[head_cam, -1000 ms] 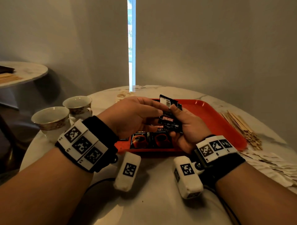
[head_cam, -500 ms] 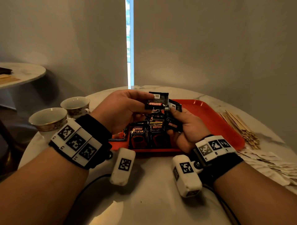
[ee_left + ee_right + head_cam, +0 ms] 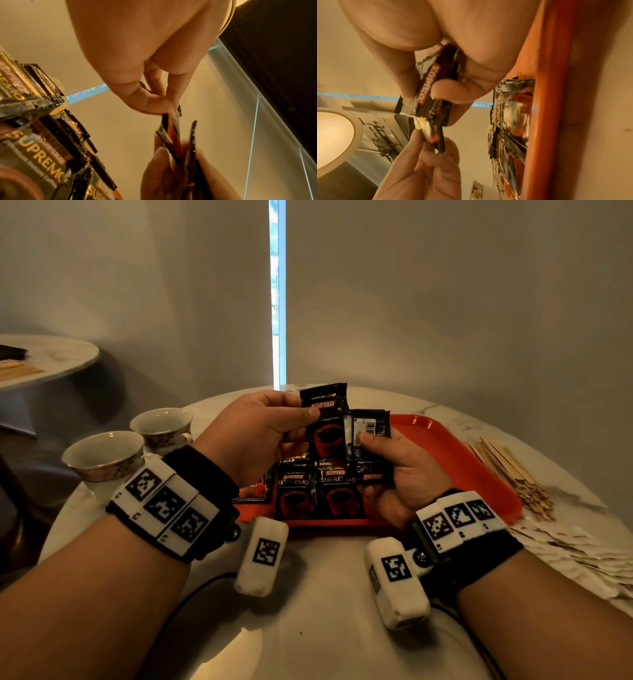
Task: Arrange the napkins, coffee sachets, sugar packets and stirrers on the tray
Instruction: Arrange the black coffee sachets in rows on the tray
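Observation:
My left hand point(image 3: 263, 426) pinches one black coffee sachet point(image 3: 327, 422) by its top edge and holds it upright above the red tray point(image 3: 455, 460). Beside it my right hand point(image 3: 397, 470) grips a small stack of coffee sachets point(image 3: 371, 440), the top one with its barcode side up. More sachets point(image 3: 317, 494) lie face up in a row at the tray's near edge. The left wrist view gives the pinched sachet point(image 3: 171, 129) edge-on; the right wrist view has the held stack point(image 3: 433, 94). Wooden stirrers point(image 3: 510, 474) and paper packets point(image 3: 582, 553) lie on the table, right of the tray.
Two gold-patterned cups point(image 3: 102, 457) stand on the marble table left of the tray. A second round table point(image 3: 51, 357) is at far left. The tray's far right half is bare red. Grey walls stand close behind the table.
My left hand has drawn one sachet off the stack in my right hand and turned it upright, printed face toward me. My right hand stays over the tray.

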`<state>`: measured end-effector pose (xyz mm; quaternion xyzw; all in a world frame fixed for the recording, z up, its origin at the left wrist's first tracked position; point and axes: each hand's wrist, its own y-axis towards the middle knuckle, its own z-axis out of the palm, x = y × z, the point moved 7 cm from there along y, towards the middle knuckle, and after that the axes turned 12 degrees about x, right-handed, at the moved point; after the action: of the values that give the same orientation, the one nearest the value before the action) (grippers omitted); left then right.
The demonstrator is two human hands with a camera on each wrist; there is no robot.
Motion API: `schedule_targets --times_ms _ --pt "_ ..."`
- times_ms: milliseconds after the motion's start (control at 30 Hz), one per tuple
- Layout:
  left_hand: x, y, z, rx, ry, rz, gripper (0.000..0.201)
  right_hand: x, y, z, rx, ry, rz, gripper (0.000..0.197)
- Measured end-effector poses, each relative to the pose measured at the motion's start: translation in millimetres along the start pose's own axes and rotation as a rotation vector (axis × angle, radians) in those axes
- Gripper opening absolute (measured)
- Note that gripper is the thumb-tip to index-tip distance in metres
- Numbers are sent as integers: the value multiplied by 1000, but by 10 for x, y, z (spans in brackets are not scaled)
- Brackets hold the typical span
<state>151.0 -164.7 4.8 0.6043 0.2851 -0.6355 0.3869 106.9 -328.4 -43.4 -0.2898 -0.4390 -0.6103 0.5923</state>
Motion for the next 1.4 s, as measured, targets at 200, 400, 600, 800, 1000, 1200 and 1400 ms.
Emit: schedule_targets --times_ms 200,400,600,800,1000,1200,1400 --pt "23 -4 34 10 -70 -26 6 -16 10 -4 -58 -83 9 58" --pt "64 10 17 -11 -35 -58 10 64 5 -7 -73 -97 -15 59" --pt "119 18 85 66 23 -92 21 101 -16 48 -62 -91 6 57" --pt "151 -5 175 113 63 -120 15 50 -30 80 -26 -94 65 44" --pt "104 -14 115 106 89 -122 12 53 -15 100 9 -105 78 53" --pt "25 -23 -42 47 80 -110 24 70 39 -20 -44 -79 38 36" --pt "-29 -12 -457 -42 37 -147 14 42 50 -416 -284 -83 79 23"
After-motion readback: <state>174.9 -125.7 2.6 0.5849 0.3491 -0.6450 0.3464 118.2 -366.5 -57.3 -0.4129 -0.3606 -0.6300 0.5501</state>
